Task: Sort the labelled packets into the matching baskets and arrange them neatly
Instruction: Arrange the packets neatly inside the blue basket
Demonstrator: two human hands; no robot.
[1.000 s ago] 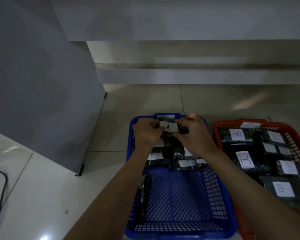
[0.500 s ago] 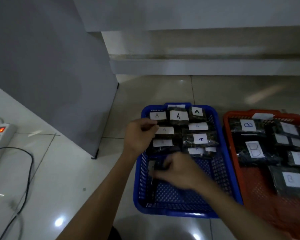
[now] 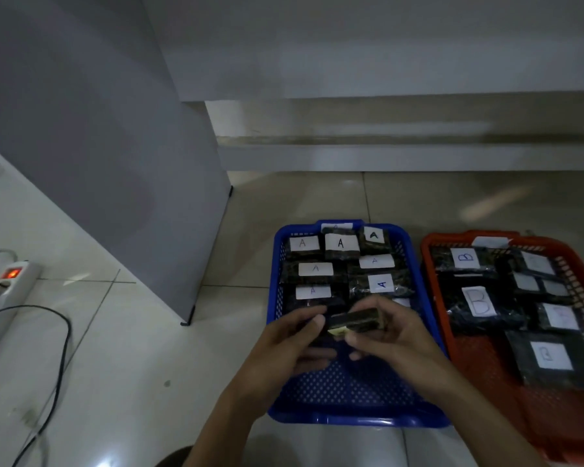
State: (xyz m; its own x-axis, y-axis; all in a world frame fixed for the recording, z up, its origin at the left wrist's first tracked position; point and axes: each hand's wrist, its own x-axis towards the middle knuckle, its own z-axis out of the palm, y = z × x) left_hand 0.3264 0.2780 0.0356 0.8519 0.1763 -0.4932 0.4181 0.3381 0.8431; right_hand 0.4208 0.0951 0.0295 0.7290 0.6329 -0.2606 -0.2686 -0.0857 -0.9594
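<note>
Tiled floor (image 3: pixel 122 348), dim light. Grey panel (image 3: pixel 108 156) stands at left, its foot just beside the blue basket's far left corner. Power strip (image 3: pixel 9 288) at far left, red switch lit; black cable (image 3: pixel 59 358) loops across the tiles from it. Low step (image 3: pixel 402 156) runs along the back.

Blue basket (image 3: pixel 351 417) centre, red basket (image 3: pixel 432 264) just beside it on the right, not clearly touching. Both arms reach in over the blue basket's near rim and cover much of its bare near half.

Blue basket: dark packets with white "A" labels (image 3: pixel 340 243) fill the far half in rough rows. Red basket: dark packets with "B" labels (image 3: pixel 478 301) lie looser, some overlapping.

Held packet (image 3: pixel 354 320): dark, flat, seen edge-on and tilted, a pale label edge showing at its lower left; letter not readable. It sits above the blue basket's middle, clear of the rows.

Left hand (image 3: pixel 290 345): fingers curled, tips at the packet's left end. Right hand (image 3: pixel 391 335): fingers and thumb wrapped round the packet's right end.
</note>
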